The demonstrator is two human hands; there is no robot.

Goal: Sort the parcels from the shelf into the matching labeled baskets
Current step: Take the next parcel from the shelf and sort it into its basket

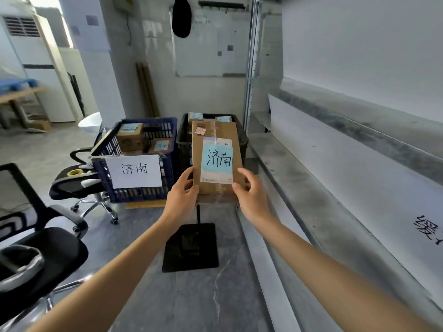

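Parcel [215, 159] marked 济南, held before the black basket [183, 149]
Left hand [182, 195] and right hand [249, 195] grip its near corners, fingers curled; carry level, leftward, into the like-labelled blue basket [139, 195]

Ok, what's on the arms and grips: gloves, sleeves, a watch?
Nothing worn shows. The left grip and right grip are bare: no gloves, no rings. The left forearm and right forearm are bare too, with no sleeve, watch or band as far as the picture's edge.

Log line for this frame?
left hand, right hand: hold parcel | label: 济南 | target: blue basket, same label | placed: no
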